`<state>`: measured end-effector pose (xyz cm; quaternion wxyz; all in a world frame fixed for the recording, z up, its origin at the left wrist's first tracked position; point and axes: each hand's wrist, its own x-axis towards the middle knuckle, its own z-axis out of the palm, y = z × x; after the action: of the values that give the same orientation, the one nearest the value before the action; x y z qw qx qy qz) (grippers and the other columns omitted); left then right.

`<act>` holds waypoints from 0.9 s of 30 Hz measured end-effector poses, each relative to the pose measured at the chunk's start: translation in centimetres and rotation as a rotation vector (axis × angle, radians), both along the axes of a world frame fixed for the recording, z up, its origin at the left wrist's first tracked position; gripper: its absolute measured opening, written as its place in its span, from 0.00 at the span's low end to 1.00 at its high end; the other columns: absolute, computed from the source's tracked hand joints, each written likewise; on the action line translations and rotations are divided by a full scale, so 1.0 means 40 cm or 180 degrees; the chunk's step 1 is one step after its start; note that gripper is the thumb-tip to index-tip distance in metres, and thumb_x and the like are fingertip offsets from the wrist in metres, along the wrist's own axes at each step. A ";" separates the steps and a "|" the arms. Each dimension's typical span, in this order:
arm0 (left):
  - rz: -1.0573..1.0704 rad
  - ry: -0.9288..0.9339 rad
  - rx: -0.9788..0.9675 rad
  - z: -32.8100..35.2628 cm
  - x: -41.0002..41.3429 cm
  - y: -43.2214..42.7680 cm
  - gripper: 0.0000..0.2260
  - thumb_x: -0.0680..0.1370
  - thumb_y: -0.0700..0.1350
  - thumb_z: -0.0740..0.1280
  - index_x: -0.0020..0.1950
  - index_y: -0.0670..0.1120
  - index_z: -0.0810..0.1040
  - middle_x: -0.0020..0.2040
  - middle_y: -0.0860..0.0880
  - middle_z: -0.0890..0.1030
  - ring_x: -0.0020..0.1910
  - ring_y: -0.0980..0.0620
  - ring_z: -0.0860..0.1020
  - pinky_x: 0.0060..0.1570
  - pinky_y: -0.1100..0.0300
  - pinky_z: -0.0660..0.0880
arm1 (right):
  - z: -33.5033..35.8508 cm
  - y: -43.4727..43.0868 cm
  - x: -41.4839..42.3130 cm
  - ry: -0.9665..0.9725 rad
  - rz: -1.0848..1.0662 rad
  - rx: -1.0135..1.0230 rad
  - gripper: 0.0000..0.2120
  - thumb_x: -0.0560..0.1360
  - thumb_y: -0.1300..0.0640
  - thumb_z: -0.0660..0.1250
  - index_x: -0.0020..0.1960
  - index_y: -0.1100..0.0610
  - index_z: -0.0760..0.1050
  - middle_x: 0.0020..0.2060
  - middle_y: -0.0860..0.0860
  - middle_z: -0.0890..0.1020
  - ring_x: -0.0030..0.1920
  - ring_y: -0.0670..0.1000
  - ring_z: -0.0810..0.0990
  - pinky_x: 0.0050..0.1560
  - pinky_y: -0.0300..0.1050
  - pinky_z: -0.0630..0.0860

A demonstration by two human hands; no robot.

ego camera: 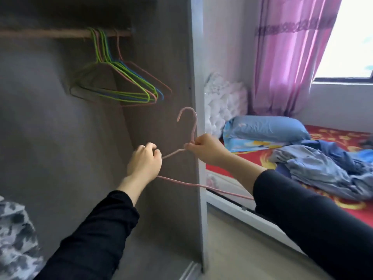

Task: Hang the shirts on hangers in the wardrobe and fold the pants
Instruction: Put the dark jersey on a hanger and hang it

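1. Pink wire coat hanger (pixel 194 128) is off the wooden rail (pixel 50 33), hook up, before the grey wardrobe side panel (pixel 173 77).
2. Left hand (pixel 144 160) curls round one shoulder and right hand (pixel 205 150) pinches the neck, likely readying it for a shirt.
3. Crumpled blue garments (pixel 323 168) lie on the red bed (pixel 333 136).

A bedroom in a home. On the left, an open wardrobe (pixel 171 57) has a wooden rail (pixel 50 33) holding coloured wire hangers (pixel 125 98). On the right, a bed (pixel 333 136) with a red patterned sheet carries a blue pillow (pixel 268 128) and crumpled blue clothes (pixel 323 168), beside a pink curtain (pixel 286 57) and a bright window (pixel 353 37).
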<state>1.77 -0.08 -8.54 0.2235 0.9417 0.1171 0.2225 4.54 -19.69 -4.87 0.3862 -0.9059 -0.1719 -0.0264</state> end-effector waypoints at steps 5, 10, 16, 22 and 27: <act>-0.0751 0.0270 0.0006 -0.080 0.082 -0.359 0.15 0.80 0.48 0.54 0.62 0.48 0.75 0.62 0.45 0.75 0.59 0.43 0.73 0.51 0.54 0.69 | -0.064 -0.358 -0.007 -0.0016 -0.0704 -0.0379 0.21 0.74 0.49 0.66 0.26 0.57 0.68 0.21 0.48 0.69 0.25 0.49 0.69 0.26 0.42 0.63; -0.1432 0.0446 0.0079 -0.124 0.182 -0.776 0.15 0.81 0.49 0.55 0.64 0.48 0.74 0.63 0.45 0.74 0.61 0.44 0.72 0.57 0.52 0.70 | -0.124 -0.771 -0.008 0.0133 -0.1257 -0.0601 0.16 0.74 0.50 0.65 0.31 0.58 0.74 0.27 0.49 0.77 0.30 0.50 0.76 0.31 0.42 0.72; -0.2208 0.0765 -0.0019 -0.172 0.263 -1.301 0.15 0.80 0.49 0.54 0.62 0.45 0.74 0.62 0.41 0.74 0.61 0.41 0.72 0.56 0.50 0.71 | -0.168 -1.236 -0.007 0.0387 -0.1902 -0.0594 0.13 0.74 0.51 0.67 0.35 0.58 0.78 0.32 0.52 0.80 0.38 0.52 0.79 0.36 0.42 0.72; -0.2701 0.0929 0.0078 -0.222 0.331 -1.700 0.13 0.80 0.48 0.54 0.58 0.44 0.74 0.60 0.41 0.75 0.60 0.41 0.72 0.56 0.49 0.71 | -0.219 -1.609 0.013 0.0563 -0.2390 -0.0441 0.14 0.75 0.52 0.67 0.35 0.59 0.77 0.35 0.54 0.81 0.43 0.55 0.80 0.45 0.44 0.74; -0.3000 0.1064 0.0260 -0.273 0.430 -1.957 0.14 0.81 0.49 0.54 0.60 0.44 0.73 0.60 0.42 0.74 0.61 0.42 0.71 0.58 0.48 0.70 | -0.290 -1.847 0.076 0.0680 -0.2717 -0.0240 0.13 0.76 0.54 0.66 0.41 0.63 0.79 0.42 0.60 0.84 0.48 0.60 0.82 0.52 0.49 0.76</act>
<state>18.97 -78.35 -19.44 0.2409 0.9229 -0.2957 -0.0522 7.57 -93.58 -16.47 0.3230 -0.9068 0.2578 -0.0834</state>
